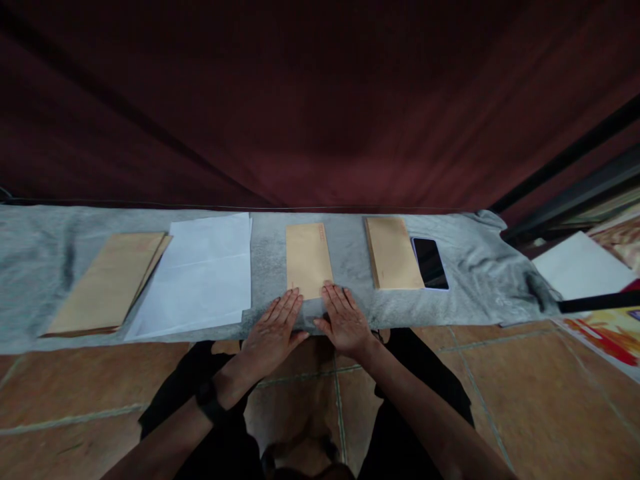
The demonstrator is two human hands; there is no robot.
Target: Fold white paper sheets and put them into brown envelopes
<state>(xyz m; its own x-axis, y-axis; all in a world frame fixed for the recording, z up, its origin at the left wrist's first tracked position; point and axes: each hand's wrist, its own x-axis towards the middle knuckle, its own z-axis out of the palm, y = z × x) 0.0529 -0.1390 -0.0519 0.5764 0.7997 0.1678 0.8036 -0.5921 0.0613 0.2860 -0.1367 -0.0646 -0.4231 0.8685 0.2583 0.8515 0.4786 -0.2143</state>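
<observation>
A brown paper envelope (307, 257) lies flat on the grey cloth in front of me, with small red print at its corners. My left hand (275, 331) rests with straight fingers at its near left corner. At the near right corner lies my right hand (345, 320), palm down, fingertips on the envelope's edge. Both hands are flat and grip nothing. To the right is a stack of similar brown envelopes (395, 253). White paper sheets (200, 273) lie to the left, partly beside larger brown envelopes (107, 283).
A phone (431, 263) with a dark screen touches the right stack. Grey cloth (470, 267) covers the narrow table. A dark red curtain (310, 120) hangs behind it. Printed papers and a white sheet (583, 265) sit at the far right, near a dark metal bar (597, 302).
</observation>
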